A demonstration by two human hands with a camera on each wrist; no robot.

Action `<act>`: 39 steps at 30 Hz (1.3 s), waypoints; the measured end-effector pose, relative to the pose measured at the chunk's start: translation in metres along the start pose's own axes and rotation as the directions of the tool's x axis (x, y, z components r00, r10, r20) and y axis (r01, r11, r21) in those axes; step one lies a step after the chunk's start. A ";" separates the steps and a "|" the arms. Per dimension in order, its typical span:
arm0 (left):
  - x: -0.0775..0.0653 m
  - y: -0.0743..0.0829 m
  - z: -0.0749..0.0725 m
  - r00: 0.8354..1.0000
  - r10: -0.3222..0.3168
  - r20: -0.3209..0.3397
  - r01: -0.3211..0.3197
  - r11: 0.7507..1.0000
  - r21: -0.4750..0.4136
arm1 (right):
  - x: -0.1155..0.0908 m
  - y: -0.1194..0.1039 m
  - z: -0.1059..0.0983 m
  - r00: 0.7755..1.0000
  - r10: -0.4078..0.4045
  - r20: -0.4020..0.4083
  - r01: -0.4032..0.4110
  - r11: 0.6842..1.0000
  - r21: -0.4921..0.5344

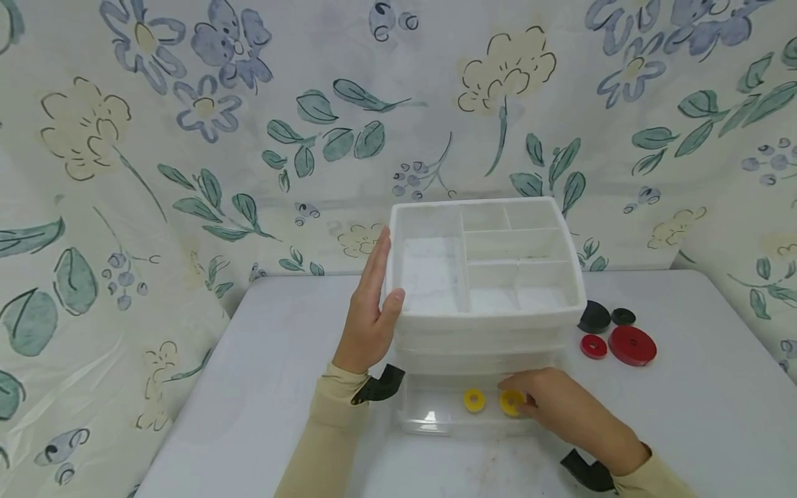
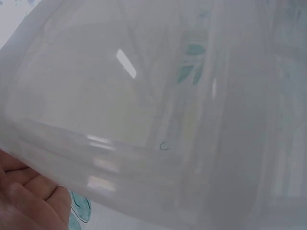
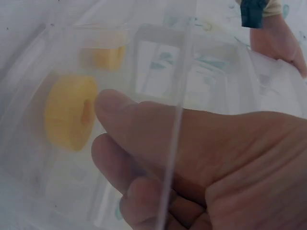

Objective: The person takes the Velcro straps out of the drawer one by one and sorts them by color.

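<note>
A white plastic organizer [image 1: 429, 321] has a divided top tray and a clear drawer [image 1: 423, 415] pulled out at its front. My left hand [image 1: 369, 321] rests with straight fingers along the organizer's left side, the thumb at the front corner. In the drawer lie a smaller yellow ring [image 1: 474, 400] and a larger yellow ring [image 1: 510, 404]. Over the larger one is my right hand [image 1: 554, 401], its thumb and fingertips right at the ring's upper face. The right wrist view shows the ring [image 3: 67, 112] beyond the thumb tip, not enclosed by the fingers.
Right of the organizer lie a large red disc [image 1: 632, 346], a small red disc [image 1: 593, 346], a large black disc [image 1: 594, 317] and a small black disc [image 1: 623, 316]. A flowered cloth [image 1: 373, 104] hangs behind the white table [image 1: 280, 360].
</note>
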State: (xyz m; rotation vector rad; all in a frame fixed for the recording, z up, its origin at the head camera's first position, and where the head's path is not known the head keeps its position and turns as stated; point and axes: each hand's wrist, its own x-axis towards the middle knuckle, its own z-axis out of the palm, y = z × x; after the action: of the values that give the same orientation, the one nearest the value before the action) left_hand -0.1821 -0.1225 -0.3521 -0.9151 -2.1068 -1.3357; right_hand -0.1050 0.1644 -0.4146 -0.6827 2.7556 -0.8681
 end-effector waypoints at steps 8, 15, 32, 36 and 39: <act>0.000 -0.001 0.000 1.000 0.003 0.004 -0.003 1.000 -0.001 | 0.000 -0.001 -0.001 0.999 -0.021 0.032 0.020 1.000 0.022; -0.001 -0.001 0.000 1.000 -0.012 0.001 0.012 1.000 0.005 | 0.004 -0.003 0.002 0.998 0.042 0.054 -0.043 0.999 0.005; 0.000 0.001 -0.001 1.000 -0.005 0.003 0.005 1.000 0.008 | 0.010 -0.007 0.011 0.995 0.099 0.020 -0.093 0.977 -0.191; 0.000 0.001 -0.001 1.000 -0.009 0.002 0.009 1.000 0.008 | 0.012 -0.007 0.012 0.994 0.108 0.021 -0.100 0.970 -0.222; 0.000 0.001 -0.001 1.000 -0.009 0.002 0.009 1.000 0.006 | 0.013 -0.008 0.013 0.992 0.127 0.016 -0.120 0.966 -0.231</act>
State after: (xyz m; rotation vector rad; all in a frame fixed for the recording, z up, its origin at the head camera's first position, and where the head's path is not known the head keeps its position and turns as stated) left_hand -0.1818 -0.1227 -0.3514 -0.9056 -2.1177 -1.3326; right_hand -0.1094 0.1463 -0.4207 -0.5459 2.8612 -0.5144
